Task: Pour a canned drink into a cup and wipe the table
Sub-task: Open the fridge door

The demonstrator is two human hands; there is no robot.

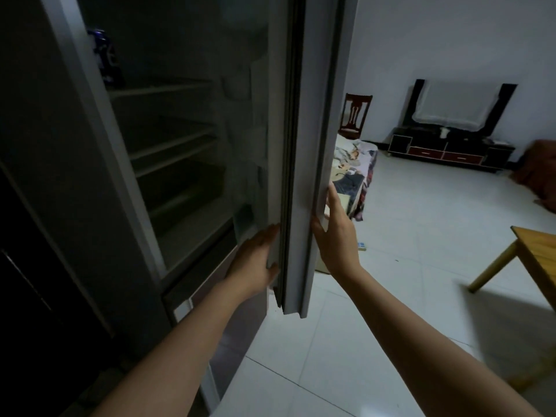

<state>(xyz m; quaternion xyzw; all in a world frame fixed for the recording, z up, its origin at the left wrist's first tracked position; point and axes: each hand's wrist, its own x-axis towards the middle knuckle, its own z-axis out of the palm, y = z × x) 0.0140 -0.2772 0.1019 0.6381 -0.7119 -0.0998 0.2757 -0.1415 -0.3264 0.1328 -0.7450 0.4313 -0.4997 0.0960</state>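
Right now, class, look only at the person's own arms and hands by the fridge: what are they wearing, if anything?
Nothing shows on them. Both forearms are bare up to the bottom of the frame, with no sleeves in view. The left hand and right hand have no gloves, and no rings, watch or bracelets can be seen in the dim light.

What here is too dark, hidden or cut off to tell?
- Head view: the blue can on the dim top fridge shelf; its label is unreadable.
- The left hand has fingertips hidden behind the fridge door.
- The wooden table is cut off by the right edge.
- No cup shows.
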